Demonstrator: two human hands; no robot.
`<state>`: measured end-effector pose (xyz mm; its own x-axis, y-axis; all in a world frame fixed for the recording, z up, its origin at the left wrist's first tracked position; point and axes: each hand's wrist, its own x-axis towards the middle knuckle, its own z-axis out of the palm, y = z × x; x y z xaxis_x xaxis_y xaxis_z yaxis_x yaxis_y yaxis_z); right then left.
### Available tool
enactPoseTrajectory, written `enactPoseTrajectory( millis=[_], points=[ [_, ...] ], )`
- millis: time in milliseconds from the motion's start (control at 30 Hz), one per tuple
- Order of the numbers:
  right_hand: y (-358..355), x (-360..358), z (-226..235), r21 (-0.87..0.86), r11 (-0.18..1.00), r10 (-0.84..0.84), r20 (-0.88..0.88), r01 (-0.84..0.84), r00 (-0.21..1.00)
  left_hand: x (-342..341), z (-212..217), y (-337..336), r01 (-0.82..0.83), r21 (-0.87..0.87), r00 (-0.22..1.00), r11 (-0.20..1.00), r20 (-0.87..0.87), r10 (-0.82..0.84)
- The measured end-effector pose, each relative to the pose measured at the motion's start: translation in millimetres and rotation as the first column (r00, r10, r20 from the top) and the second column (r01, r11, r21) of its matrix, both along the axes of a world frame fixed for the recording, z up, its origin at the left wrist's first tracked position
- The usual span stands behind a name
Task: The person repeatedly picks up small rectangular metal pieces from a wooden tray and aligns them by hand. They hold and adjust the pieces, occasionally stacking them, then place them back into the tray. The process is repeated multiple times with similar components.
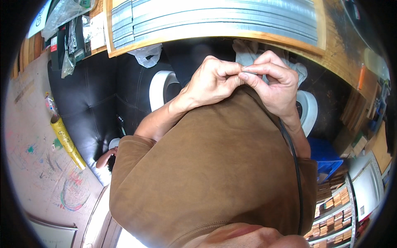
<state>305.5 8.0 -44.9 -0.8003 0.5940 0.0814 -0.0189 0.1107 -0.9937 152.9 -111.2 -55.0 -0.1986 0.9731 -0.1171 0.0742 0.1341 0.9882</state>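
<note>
My left hand (213,80) and right hand (275,84) pinch a small thin grey metal piece (249,69) between curled fingertips; soft brown shirt (215,165) below, ridged metal strips (223,18) above.

Bright, even daylight across the middle of the frame, skin and brown cloth sharply in focus. A blown-out white patch glares at the lower left edge. Soft sheen on the black cushion (89,103) at left. Heavy fisheye bending toward the rim, corners falling to black vignette.
</note>
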Motion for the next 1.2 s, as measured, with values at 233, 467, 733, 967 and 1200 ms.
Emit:
enactPoseTrajectory(
  millis=[233, 467, 733, 967, 1200],
  points=[
    [3.4, -1.4, 0.4, 0.072, 0.997, 0.031, -0.04, -0.028, 0.999, 0.5, 0.2, -0.4, -0.021, 0.09, 0.996, 0.996, -0.085, 0.028],
    [5.1, -1.6, -0.4, 0.082, 0.996, 0.041, -0.039, -0.038, 0.998, 1.0, 0.6, 0.4, -0.029, 0.103, 0.995, 0.994, -0.092, 0.038],
    [5.2, -2.3, -0.1, 0.083, 0.996, 0.034, -0.021, -0.032, 0.999, -0.5, -3.0, 0.0, -0.011, 0.095, 0.996, 0.995, -0.087, 0.02],
    [5.2, -1.8, 1.0, 0.104, 0.994, 0.03, -0.014, -0.029, 0.999, -1.0, -4.1, 0.2, -0.022, 0.116, 0.993, 0.993, -0.115, 0.035],
    [6.6, -1.2, -2.1, 0.091, 0.996, 0.016, -0.075, -0.009, 0.997, -0.6, -3.8, 0.4, -0.043, 0.126, 0.994, 0.991, -0.093, 0.055]
  ],
)
